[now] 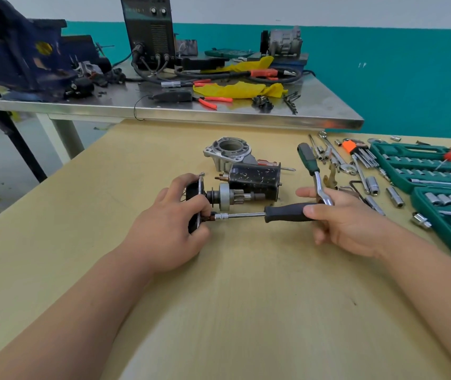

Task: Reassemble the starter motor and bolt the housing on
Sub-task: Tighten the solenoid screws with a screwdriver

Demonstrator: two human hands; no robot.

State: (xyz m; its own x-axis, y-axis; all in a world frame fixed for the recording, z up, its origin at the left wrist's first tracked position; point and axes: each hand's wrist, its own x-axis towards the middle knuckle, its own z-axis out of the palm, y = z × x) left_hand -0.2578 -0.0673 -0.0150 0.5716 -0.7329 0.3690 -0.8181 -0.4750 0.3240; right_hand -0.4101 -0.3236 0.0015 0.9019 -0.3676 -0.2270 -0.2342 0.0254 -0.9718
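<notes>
1. Two hands: left hand (164, 226), right hand (347, 223).
2. One black-handled steel nut driver (287, 213).
3. One green-handled chrome ratchet (308, 160).
4. One black cylindrical motor body (254, 178).
5. One grey cast-metal nose housing (228, 152).
6. One black round end plate with geared shaft (193, 191).
7. Two green plastic socket cases (410, 165).
8. Two surfaces: tan wooden surface (246, 297), steel surface (164, 111).

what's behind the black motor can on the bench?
Behind the black motor can stands the grey nose housing, open bore up. A screwdriver lies back there too, only its tip and a bit of handle showing. The housing's lower part is covered.
</notes>
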